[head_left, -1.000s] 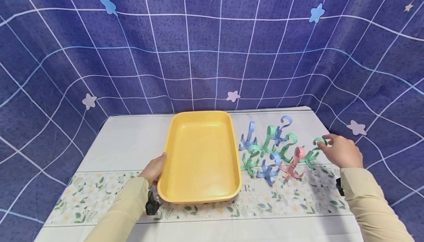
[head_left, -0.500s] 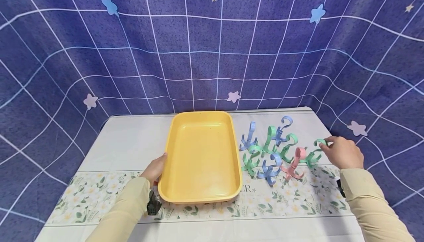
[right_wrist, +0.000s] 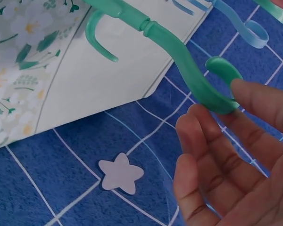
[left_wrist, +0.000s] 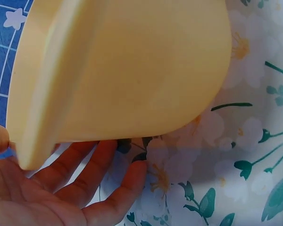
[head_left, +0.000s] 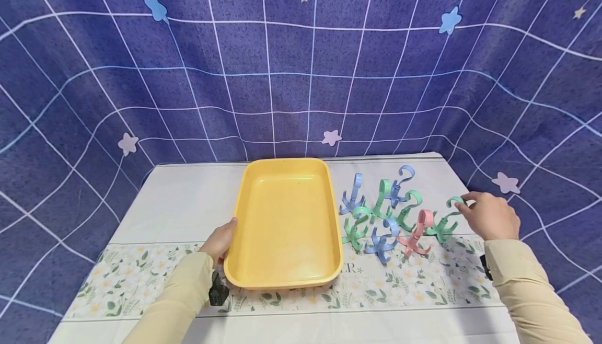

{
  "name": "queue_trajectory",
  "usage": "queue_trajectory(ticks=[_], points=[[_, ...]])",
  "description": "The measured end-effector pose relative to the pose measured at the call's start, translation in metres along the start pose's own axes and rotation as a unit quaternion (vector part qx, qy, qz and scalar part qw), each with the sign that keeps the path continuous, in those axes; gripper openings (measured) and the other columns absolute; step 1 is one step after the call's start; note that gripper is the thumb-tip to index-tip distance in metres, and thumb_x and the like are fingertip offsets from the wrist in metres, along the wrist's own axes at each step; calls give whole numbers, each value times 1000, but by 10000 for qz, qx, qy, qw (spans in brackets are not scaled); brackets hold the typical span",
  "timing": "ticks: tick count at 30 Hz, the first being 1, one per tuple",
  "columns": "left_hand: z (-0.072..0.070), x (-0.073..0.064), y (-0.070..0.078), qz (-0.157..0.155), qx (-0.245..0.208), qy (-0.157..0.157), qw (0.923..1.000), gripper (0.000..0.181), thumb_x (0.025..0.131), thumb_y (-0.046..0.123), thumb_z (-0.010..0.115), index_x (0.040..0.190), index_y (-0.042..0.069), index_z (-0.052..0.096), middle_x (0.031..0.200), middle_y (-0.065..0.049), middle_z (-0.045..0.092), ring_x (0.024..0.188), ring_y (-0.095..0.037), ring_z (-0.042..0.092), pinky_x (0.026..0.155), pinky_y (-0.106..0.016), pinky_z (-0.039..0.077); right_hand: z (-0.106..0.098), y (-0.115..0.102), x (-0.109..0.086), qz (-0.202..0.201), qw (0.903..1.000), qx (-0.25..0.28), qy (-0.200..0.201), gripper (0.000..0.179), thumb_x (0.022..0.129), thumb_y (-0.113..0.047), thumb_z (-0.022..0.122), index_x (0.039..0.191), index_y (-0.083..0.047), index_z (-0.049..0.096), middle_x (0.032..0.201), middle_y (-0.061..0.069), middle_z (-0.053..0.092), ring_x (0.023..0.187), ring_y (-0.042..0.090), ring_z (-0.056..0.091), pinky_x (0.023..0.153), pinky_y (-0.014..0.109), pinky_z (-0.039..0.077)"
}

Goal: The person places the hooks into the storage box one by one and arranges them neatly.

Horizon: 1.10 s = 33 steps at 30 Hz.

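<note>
My right hand (head_left: 494, 216) pinches the curved top of a green multi-prong hanger hook (head_left: 442, 228) between thumb and fingers, at the right end of a cluster of such hooks. In the right wrist view, thumb and index finger meet at the curl of this green hook (right_wrist: 193, 80). My left hand (head_left: 220, 239) grips the left rim of a yellow rectangular tray (head_left: 284, 284), which has nothing inside. Up close in the left wrist view, the left thumb lies at the rim and the other fingers reach under the tray wall (left_wrist: 146, 70).
Left of the held hook stand a pink hook (head_left: 416, 237), blue hooks (head_left: 382, 242) and several green hooks (head_left: 355, 233), close together beside the tray. A floral cloth (head_left: 141, 276) covers the table. Blue gridded curtain (head_left: 291, 88) encloses the back and sides.
My right hand has shifted slightly to the right, and the green hook has moved a little with it. The left hand and tray have stayed in place.
</note>
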State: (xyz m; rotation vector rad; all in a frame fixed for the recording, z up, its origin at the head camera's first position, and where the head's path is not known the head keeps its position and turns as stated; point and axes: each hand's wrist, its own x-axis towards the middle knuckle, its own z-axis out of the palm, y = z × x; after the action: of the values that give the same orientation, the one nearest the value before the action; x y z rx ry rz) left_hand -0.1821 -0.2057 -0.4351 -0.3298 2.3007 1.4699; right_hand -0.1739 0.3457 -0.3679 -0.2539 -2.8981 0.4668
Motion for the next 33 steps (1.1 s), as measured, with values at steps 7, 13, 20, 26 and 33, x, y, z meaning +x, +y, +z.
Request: queue_trajectory(ticks=[7,13,20,26,33], points=[[0,2,-2,-104,29,78,9999,69,111,47,17,158,-3,24,137,-31,50,121,-44,55,92,-61,50,-10,-5,2,-177,9994,-29,292,34,97,-26,69,113,4,70,93,26,70,77,55,62,56,60,47],[1,4,-2,-126,56,84,9999,69,111,46,17,158,-4,23,142,-32,46,129,-47,49,99,-63,44,-23,-10,4,-321,9983,-81,487,36,98,-29,69,114,3,70,91,28,70,79,60,61,57,63,46],[2,4,1,-148,125,133,9997,68,112,46,16,158,-4,24,144,-31,46,131,-47,47,105,-62,40,-47,-14,7,-371,9980,-188,479,39,100,-31,67,118,3,68,101,25,72,85,59,61,60,62,45],[2,4,2,-187,83,149,9997,67,112,44,16,158,-5,24,142,-31,47,129,-46,49,105,-60,41,-61,-21,10,-542,9964,-203,616,39,100,-31,67,118,3,68,99,26,71,76,52,62,56,59,46],[2,4,0,-227,112,150,9996,68,111,46,16,157,-3,25,138,-30,51,123,-44,54,97,-58,48,-71,-35,13,-718,9938,-72,851,36,100,-32,66,115,1,70,94,23,72,77,50,62,55,57,44]])
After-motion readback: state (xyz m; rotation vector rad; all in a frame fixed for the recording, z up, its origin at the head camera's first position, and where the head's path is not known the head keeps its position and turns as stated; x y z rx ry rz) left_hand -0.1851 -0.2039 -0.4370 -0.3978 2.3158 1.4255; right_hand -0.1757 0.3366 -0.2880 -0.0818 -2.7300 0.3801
